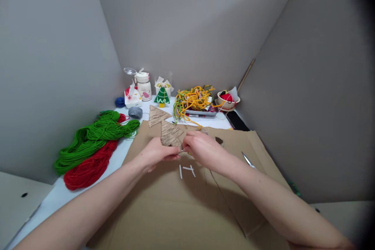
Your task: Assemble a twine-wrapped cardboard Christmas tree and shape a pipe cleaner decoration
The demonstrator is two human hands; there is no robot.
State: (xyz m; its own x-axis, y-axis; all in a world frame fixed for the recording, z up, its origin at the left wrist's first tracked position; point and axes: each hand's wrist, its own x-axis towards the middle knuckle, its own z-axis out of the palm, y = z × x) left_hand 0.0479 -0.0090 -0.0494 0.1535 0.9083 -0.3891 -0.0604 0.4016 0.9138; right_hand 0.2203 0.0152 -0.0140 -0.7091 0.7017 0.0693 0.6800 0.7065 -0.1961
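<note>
Three grey walls [199, 27] are closing in a white desk [121, 154], and one cardboard sheet [158, 211] is covering its nearer part. Over the cardboard, the left hand [162, 152] is clamping its grip on the lower end of one twine-wrapped shape [170, 131] with stepped edges. The right hand [200, 146] is bending its fingers in at that same end; they are hiding whatever lies between them, so I cannot tell whether its grip is closed on anything.

Just nearer, three white strips [181, 172] are lying on the cardboard, two of them touching. One brown round item [218, 141] is showing partly behind the right hand. One pair of scissors [248, 160] is showing its blades, the rest being covered by the right forearm. A single thin dark line [227, 203] is running out below that forearm, hard to identify as strand or slit.

Farther left, two hanks, one green [96, 138] and one red [90, 168], are lying together, with one grey ball [135, 113] and one blue ball [120, 102] beyond. At the back, one small green tree [162, 94], one tray [202, 113] of tangled yarn and one bowl [227, 105] are standing. One white bottle [143, 88] is bearing a pink print, its lettering too small to read.
</note>
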